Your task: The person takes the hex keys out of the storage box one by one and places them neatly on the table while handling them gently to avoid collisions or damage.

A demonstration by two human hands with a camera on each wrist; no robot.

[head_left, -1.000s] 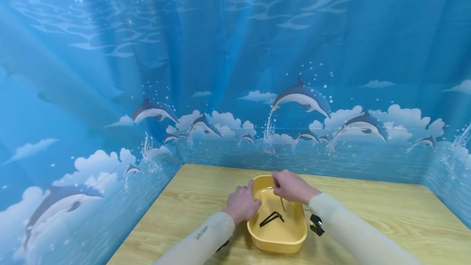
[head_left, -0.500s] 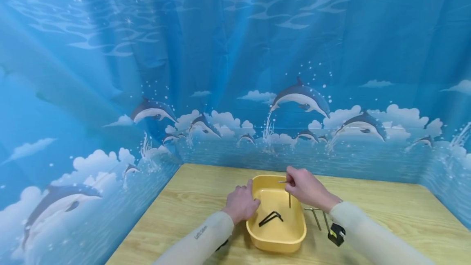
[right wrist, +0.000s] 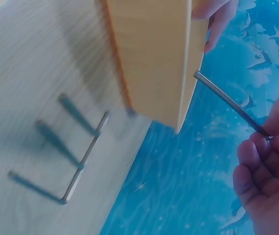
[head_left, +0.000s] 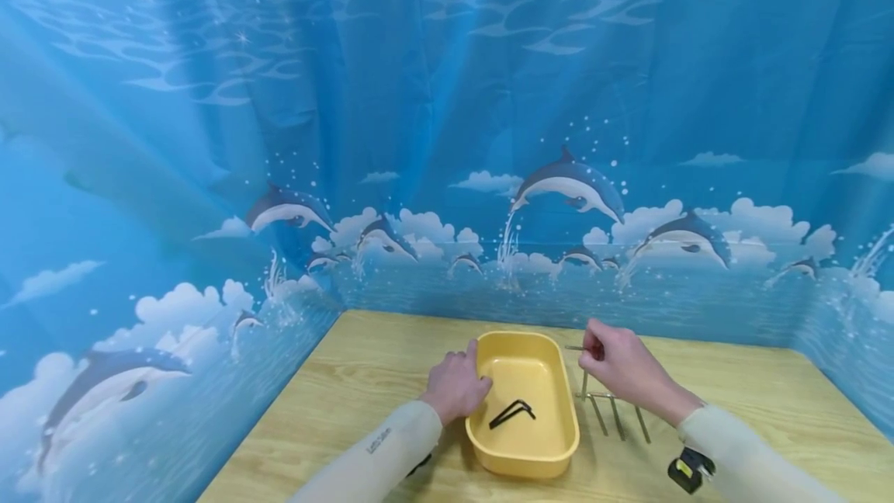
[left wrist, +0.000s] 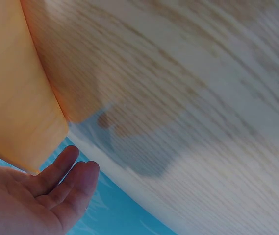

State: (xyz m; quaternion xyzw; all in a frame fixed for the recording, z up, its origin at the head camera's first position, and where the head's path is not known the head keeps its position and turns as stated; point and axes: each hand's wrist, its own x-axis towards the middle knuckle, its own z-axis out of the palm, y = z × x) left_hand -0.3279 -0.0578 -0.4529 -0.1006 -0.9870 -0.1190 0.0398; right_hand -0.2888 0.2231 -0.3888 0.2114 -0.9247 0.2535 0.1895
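Observation:
Between the thumb and fingers of my right hand (head_left: 625, 363) is a silver L-shaped hex key (right wrist: 232, 104), raised above the table just right of a yellow plastic tub (head_left: 527, 466). Three more silver hex keys (head_left: 618, 419) lie side by side on the table below that hand. My left hand (head_left: 455, 385) grips the tub's left rim, thumb over the inner side. Its outer fingers (left wrist: 75, 183) show loosely bent outside the tub in the left wrist view. Black hex keys (head_left: 513, 414) lie on the tub floor.
The wood-grain table (head_left: 377, 355) ends at a blue dolphin-print curtain (head_left: 433, 278) behind and at both sides. A black wrist device (head_left: 690, 470) hangs under my right forearm.
My right hand has lifted a silver hex key out of the tub and carried it right, beyond the rim. The silver keys on the table are now uncovered. My left hand stays put.

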